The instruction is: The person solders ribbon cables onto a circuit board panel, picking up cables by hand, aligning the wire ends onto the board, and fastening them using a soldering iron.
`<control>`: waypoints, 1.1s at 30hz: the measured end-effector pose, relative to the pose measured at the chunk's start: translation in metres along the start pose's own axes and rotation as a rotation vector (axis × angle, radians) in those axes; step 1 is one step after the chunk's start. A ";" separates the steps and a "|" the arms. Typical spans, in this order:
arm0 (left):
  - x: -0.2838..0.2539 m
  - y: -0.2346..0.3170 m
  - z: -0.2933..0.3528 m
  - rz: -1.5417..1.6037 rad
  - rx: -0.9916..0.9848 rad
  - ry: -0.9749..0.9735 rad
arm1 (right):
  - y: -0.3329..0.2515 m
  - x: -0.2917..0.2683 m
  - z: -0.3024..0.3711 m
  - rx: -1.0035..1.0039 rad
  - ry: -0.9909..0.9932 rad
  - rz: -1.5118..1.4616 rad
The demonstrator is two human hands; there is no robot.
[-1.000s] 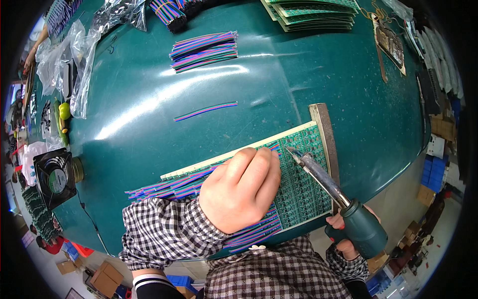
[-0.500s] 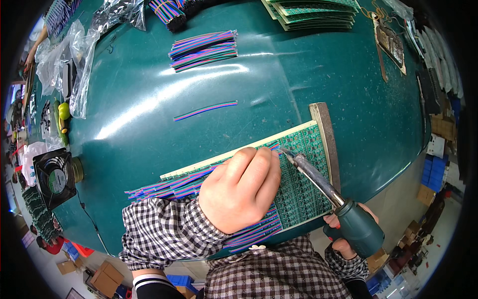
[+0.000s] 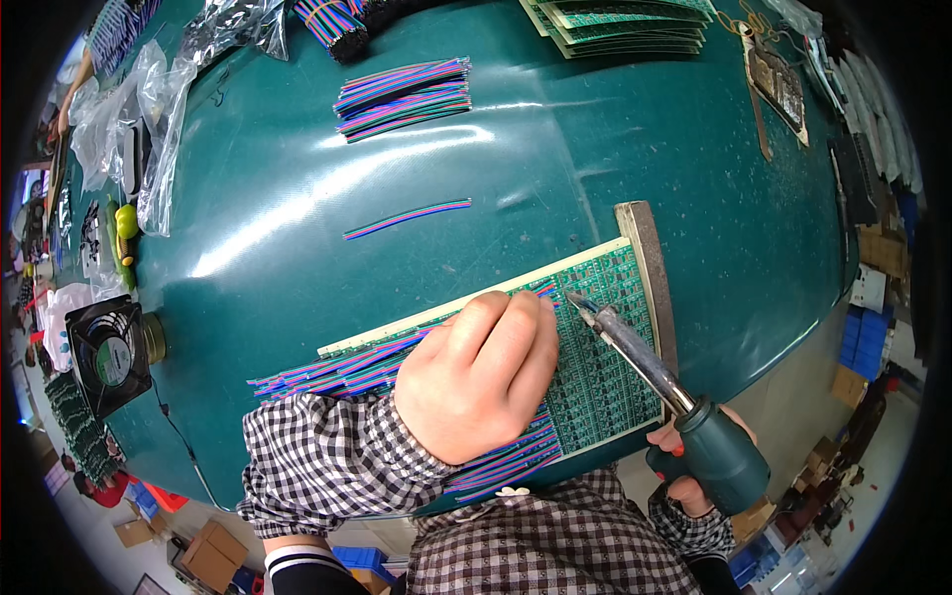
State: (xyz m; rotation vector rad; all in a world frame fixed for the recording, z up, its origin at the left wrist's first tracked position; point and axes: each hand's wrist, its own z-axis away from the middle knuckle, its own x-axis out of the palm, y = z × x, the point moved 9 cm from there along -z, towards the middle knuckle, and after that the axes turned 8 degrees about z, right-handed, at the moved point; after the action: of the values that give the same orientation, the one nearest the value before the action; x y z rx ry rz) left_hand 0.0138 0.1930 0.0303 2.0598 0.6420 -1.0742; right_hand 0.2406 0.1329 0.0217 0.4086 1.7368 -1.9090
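Note:
My left hand (image 3: 481,372) is closed over a green circuit board panel (image 3: 605,387). Its fingertips pinch the end of a flat multicoloured ribbon wire (image 3: 545,293) against the board; the grip is partly hidden. Many similar ribbon wires (image 3: 327,377) run out leftward under this hand and its checked sleeve. My right hand (image 3: 686,491) is wrapped round the dark green handle of a soldering gun (image 3: 724,461). Its metal tip points up and left, close over the board, a short way right of my left fingertips. A grey-brown bar (image 3: 650,288) lies along the panel's right edge.
One loose ribbon wire (image 3: 407,218) lies beyond the panel, with a pile of ribbon wires (image 3: 405,97) farther back. Stacked circuit panels (image 3: 625,28) stand at the far edge. A black fan (image 3: 107,357) sits left; a dirty metal plate (image 3: 776,89) lies far right.
The soldering gun has shifted slightly right, its tip drawing away from the wire end at my left fingertips. My left hand stays in nearly the same place.

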 end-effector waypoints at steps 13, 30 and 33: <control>0.000 0.000 0.000 -0.002 -0.010 0.004 | 0.013 -0.002 0.013 0.020 0.052 0.020; 0.001 0.000 0.001 -0.008 -0.006 0.021 | -0.001 -0.002 0.001 0.005 0.047 0.028; 0.001 0.000 0.001 -0.012 -0.003 0.023 | 0.000 -0.002 0.002 0.023 0.066 0.002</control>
State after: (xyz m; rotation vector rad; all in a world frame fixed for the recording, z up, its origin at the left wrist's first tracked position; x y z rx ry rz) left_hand 0.0140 0.1919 0.0290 2.0709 0.6678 -1.0562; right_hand 0.2422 0.1313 0.0227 0.4875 1.7568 -1.9359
